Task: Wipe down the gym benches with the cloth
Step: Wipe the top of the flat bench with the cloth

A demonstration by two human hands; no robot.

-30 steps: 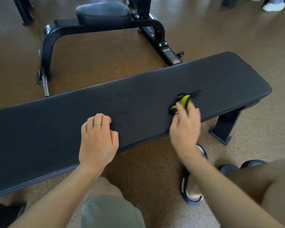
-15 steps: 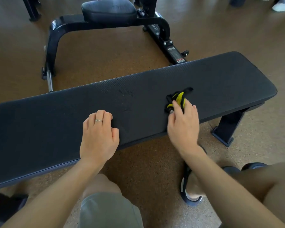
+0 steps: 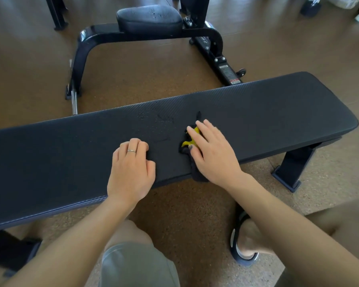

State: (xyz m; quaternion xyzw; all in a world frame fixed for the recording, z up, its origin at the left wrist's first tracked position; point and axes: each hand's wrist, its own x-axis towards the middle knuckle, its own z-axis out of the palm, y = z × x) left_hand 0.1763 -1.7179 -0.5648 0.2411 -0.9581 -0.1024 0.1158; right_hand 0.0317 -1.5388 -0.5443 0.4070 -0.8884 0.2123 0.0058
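A: Pressing down, that's what the right hand does: its fingers lie nearly straight and a little spread, flat over the cloth.

B: Does it pinch the cloth at all?

A: Not that I can see. The thumb lies along the cloth's left edge and the palm covers most of it. Nothing curls round it.

B: Where does the cloth lie?

A: On the bench, near the front edge, right of the middle. It is black with yellow showing between the fingers, and one corner hangs over the front edge below the wrist.

B: And the left hand?

A: It rests on the bench pad just left of the cloth, apart from it. Its fingers are curled under at the knuckles, a ring on one of them, and it holds nothing.
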